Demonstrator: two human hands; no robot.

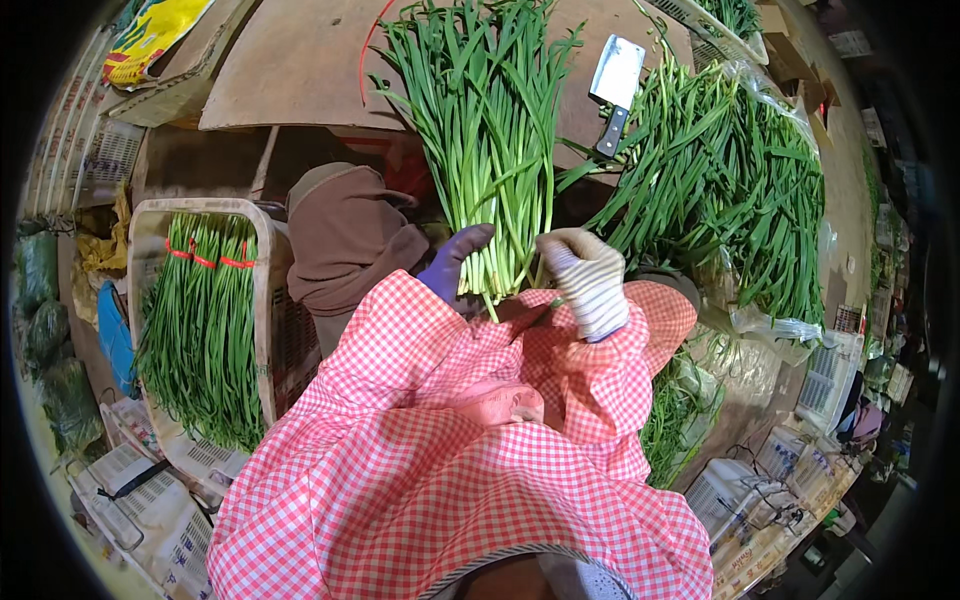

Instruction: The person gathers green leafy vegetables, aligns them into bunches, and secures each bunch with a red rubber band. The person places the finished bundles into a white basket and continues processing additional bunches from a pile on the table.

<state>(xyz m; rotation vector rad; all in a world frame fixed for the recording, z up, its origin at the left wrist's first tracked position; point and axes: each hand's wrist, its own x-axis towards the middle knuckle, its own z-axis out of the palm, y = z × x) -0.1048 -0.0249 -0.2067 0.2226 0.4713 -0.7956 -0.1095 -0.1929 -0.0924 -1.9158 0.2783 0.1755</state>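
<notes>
A large bunch of garlic chives (490, 150) lies in front of me, pale cut ends toward my lap and leaves fanning out over the board. My left hand (455, 262), in a purple glove, is closed around the left side of its stalk ends. My right hand (585, 275), in a white striped glove, is beside the right of the stalk ends with fingers curled together. A thin green piece shows near its fingertips, but what it pinches is hidden. A cleaver (615, 90) with a black handle rests on the board to the right of the bunch.
A big heap of loose chives (720, 180) lies on plastic at the right. At the left, a crate (262, 300) holds chive bundles (205, 320) tied with red bands. The wooden board (290, 65) spans the front, with a red strip on it. More crates (150, 500) stand around.
</notes>
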